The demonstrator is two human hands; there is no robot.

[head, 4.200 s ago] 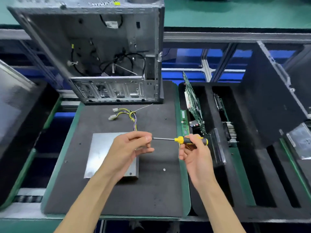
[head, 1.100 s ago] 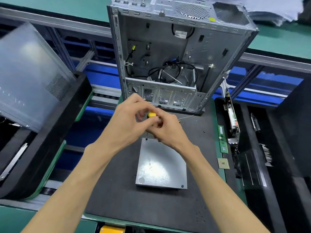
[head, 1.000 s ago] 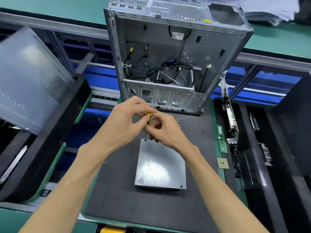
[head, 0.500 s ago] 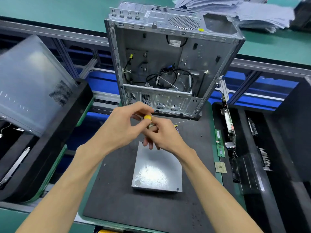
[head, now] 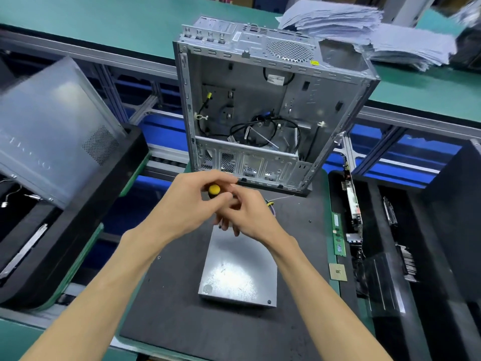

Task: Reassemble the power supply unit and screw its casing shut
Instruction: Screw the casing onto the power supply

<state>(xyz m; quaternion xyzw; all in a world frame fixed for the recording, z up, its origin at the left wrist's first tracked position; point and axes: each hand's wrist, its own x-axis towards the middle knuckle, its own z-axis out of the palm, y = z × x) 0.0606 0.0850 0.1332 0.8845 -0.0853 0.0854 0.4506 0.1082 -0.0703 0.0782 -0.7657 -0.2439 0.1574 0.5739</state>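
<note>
The power supply unit lies flat on the dark mat, plain grey metal with glare, no readable label. My left hand and right hand both grip the yellow-capped screwdriver upright over its far left corner.

I see both forearms bare all the way to the frame's lower edge, no sleeves showing. My left hand and right hand wear no gloves, and each wrist just behind them is unadorned.
</note>
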